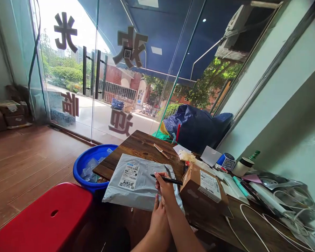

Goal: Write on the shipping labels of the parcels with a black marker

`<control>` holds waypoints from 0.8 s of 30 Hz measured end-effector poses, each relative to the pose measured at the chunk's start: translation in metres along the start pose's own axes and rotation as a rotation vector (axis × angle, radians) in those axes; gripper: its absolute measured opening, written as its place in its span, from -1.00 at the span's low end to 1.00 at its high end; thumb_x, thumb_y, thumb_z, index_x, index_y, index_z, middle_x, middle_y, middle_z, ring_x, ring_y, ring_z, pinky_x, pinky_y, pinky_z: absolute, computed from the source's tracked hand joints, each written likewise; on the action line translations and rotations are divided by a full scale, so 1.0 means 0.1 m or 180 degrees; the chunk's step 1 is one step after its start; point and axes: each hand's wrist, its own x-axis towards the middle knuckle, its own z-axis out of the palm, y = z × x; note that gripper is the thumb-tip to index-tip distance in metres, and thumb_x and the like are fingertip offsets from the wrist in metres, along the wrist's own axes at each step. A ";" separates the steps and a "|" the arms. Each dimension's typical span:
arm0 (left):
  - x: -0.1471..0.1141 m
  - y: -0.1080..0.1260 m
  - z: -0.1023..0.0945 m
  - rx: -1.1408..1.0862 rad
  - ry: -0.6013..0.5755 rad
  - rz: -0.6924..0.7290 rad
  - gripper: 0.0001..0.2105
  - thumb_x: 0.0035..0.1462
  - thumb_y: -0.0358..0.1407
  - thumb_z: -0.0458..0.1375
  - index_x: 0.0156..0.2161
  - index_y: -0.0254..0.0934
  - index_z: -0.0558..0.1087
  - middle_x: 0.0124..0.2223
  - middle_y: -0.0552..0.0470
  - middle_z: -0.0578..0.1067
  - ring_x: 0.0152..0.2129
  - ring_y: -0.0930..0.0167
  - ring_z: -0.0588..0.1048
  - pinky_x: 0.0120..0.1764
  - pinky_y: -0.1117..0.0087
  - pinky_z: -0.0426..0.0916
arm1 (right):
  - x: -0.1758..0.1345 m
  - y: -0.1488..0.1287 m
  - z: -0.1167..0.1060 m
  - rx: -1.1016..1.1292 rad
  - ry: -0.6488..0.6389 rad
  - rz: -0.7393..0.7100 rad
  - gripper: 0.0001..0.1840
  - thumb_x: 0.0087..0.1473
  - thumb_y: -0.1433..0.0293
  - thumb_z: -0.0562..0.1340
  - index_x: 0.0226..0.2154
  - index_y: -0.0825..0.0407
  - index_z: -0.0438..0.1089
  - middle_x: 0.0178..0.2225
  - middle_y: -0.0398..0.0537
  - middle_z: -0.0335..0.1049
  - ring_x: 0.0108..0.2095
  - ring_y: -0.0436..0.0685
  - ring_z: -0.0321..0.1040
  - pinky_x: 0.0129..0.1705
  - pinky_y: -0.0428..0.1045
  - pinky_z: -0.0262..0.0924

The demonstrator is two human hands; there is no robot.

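A grey plastic mailer bag (140, 182) with a white shipping label (129, 176) lies on the dark wooden table (144, 145). My right hand (166, 187) rests on the bag's right part and grips a black pen (166, 180), tip pointing left. My left hand (157, 213) lies flat at the bag's near edge, just below the right hand, pressing on the bag. A brown cardboard box (203, 190) with its own label stands right beside my right hand.
A blue basin (90, 164) with clear wrappers sits left of the table, a red stool (46, 220) nearer me. A small knife (161, 151), white cards, a tape roll (227, 161), a cup, white cables (254, 224) and plastic bags crowd the table's right. Glass doors stand behind.
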 end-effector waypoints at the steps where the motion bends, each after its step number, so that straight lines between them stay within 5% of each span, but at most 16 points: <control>1: -0.08 -0.14 -0.16 0.0003 0.0058 0.0030 -0.57 0.08 -0.24 0.13 0.10 -0.01 0.40 0.03 -0.02 0.52 -0.04 0.15 0.50 -0.09 0.04 0.51 | -0.01 0.01 -0.02 0.0047 -0.0004 0.0047 -0.49 -0.45 0.04 0.45 -0.55 0.02 0.30 -0.75 -0.31 0.20 -0.72 -0.10 0.04 -0.66 -0.12 -0.04; 3: -0.25 -0.52 -0.53 0.0046 0.0102 -0.0078 -0.45 -0.02 -0.13 0.22 0.14 0.03 0.33 0.18 0.00 0.38 0.08 0.02 0.38 -0.03 -0.18 0.42 | -0.02 0.02 -0.05 0.0081 0.0018 0.0080 -0.48 -0.47 0.06 0.46 -0.54 0.03 0.31 -0.74 -0.31 0.20 -0.71 -0.10 0.06 -0.65 -0.13 -0.01; 6: -0.42 -1.14 -1.03 0.0563 -0.0030 -0.0728 -0.35 -0.03 -0.47 0.17 0.18 0.11 0.25 0.23 0.12 0.33 0.17 -0.01 0.25 0.05 -0.34 0.25 | -0.02 0.01 0.01 0.0148 0.0013 0.0203 -0.50 -0.50 0.10 0.48 -0.54 0.04 0.35 -0.72 -0.31 0.21 -0.68 -0.10 0.11 -0.62 -0.14 0.06; 8: -0.45 -1.43 -1.21 0.0748 -0.0274 -0.0751 -0.38 -0.02 -0.59 0.10 0.11 0.08 0.36 0.18 0.11 0.39 0.14 0.04 0.32 0.04 -0.19 0.36 | -0.01 -0.01 0.12 0.0335 -0.0029 0.0358 -0.52 -0.50 0.15 0.49 -0.52 0.04 0.37 -0.69 -0.29 0.25 -0.62 -0.10 0.16 -0.57 -0.15 0.13; 11: -0.45 -1.52 -1.22 0.0739 -0.0384 -0.0561 -0.48 0.02 -0.62 0.07 -0.02 0.00 0.50 0.05 0.06 0.52 0.01 0.23 0.46 -0.07 0.25 0.51 | 0.03 -0.04 0.36 0.0588 -0.0001 0.0499 -0.55 -0.50 0.20 0.47 -0.50 0.03 0.37 -0.66 -0.28 0.29 -0.57 -0.09 0.20 -0.53 -0.16 0.17; 13: -0.46 -1.41 -1.18 0.0795 -0.0327 -0.0530 -0.49 0.02 -0.62 0.09 -0.03 0.00 0.50 0.03 0.03 0.54 -0.04 0.28 0.49 -0.13 0.35 0.53 | 0.08 -0.05 0.51 0.0588 0.0002 0.0526 -0.59 -0.47 0.22 0.45 -0.50 0.04 0.36 -0.66 -0.28 0.29 -0.57 -0.09 0.20 -0.53 -0.16 0.18; 15: -0.45 -1.29 -1.20 0.0731 -0.0415 -0.0494 -0.49 -0.02 -0.58 0.17 -0.03 0.05 0.50 0.03 0.03 0.54 -0.06 0.25 0.50 -0.19 0.35 0.54 | 0.15 -0.04 0.62 0.0531 -0.0013 0.0517 -0.62 -0.45 0.25 0.43 -0.50 0.04 0.37 -0.66 -0.28 0.30 -0.58 -0.10 0.20 -0.52 -0.16 0.19; 18: -0.32 -1.30 -1.39 0.0149 -0.1066 -0.0609 -0.47 -0.14 -0.35 0.35 0.00 0.08 0.46 0.05 0.01 0.52 -0.05 0.16 0.49 -0.22 0.26 0.53 | 0.27 -0.01 0.72 0.0464 -0.0021 0.0520 -0.65 -0.44 0.27 0.42 -0.51 0.04 0.37 -0.65 -0.27 0.31 -0.58 -0.10 0.20 -0.52 -0.15 0.20; 20: -0.11 -1.48 -1.51 -0.0155 -0.1380 -0.0851 -0.50 -0.11 -0.16 0.33 0.02 0.01 0.45 0.01 -0.03 0.54 -0.08 0.13 0.49 -0.11 0.07 0.47 | 0.33 0.04 0.76 0.0436 0.0003 0.0531 -0.65 -0.45 0.27 0.42 -0.51 0.03 0.37 -0.65 -0.28 0.31 -0.59 -0.09 0.21 -0.53 -0.15 0.20; 22: 0.16 -1.75 -1.53 -0.0149 -0.1219 -0.1048 -0.68 0.07 -0.11 0.18 -0.07 -0.11 0.51 -0.09 -0.09 0.57 -0.09 0.08 0.46 -0.04 -0.06 0.34 | 0.36 0.12 0.77 0.0415 0.0057 0.0520 -0.64 -0.45 0.26 0.42 -0.50 0.03 0.37 -0.65 -0.28 0.32 -0.60 -0.09 0.22 -0.54 -0.15 0.19; 24: 0.40 -2.04 -1.42 -0.0267 -0.1060 -0.1234 -0.68 0.15 -0.15 0.08 -0.10 -0.28 0.50 -0.10 -0.23 0.52 -0.09 0.07 0.43 -0.06 0.01 0.32 | 0.37 0.22 0.77 0.0390 0.0127 0.0477 -0.63 -0.44 0.24 0.42 -0.51 0.04 0.37 -0.67 -0.28 0.31 -0.62 -0.10 0.21 -0.57 -0.15 0.18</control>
